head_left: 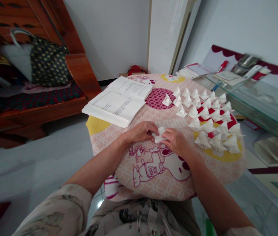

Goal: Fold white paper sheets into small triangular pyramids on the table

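Note:
Near the front middle of the cloth-covered table, a small folded piece of white paper (159, 134) is held between my two hands. My left hand (142, 131) pinches its left side with the fingers bent. On the other side, my right hand (177, 141) grips the paper between thumb and fingers. Just behind them lies a flat strip of pale paper (174, 124). Several folded white paper pieces with pointed tips (204, 113) stand in rows to the right. One such piece (166, 100) sits apart at their left end.
An open book (120, 100) with printed pages lies on the patterned tablecloth (129, 160), back left. To the right stands a glass shelf (254, 98) with papers and metal bowls (247, 64). A wooden bench (79, 72) with a dotted bag (49, 62) is at the left.

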Available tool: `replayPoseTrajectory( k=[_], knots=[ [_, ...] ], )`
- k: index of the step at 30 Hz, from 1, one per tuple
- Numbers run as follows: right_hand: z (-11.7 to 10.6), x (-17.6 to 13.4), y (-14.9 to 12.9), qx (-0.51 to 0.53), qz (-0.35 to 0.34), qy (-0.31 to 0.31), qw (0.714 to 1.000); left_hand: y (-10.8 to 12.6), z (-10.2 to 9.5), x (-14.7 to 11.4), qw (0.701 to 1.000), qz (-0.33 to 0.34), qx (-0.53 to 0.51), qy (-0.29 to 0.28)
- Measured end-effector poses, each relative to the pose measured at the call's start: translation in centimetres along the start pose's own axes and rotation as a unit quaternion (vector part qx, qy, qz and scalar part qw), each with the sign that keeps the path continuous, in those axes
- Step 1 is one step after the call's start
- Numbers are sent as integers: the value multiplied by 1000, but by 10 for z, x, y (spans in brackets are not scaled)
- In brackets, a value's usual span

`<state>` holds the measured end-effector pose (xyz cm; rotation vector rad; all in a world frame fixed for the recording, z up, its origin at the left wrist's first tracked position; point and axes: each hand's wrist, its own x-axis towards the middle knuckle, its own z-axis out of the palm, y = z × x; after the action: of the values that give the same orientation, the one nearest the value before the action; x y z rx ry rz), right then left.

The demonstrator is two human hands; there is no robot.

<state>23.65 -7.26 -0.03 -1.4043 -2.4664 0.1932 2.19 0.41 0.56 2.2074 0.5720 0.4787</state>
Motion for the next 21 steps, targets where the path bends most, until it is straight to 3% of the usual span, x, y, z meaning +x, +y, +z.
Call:
replayPoseTrajectory(
  k=[10,21],
  knots=[
    [3,-2,-2,-3,-22,27,999,-3,0,-1,998,31,50,13],
    [7,2,-4,118,90,102,984,-13,-1,-2,994,51,86,40]
  ],
)
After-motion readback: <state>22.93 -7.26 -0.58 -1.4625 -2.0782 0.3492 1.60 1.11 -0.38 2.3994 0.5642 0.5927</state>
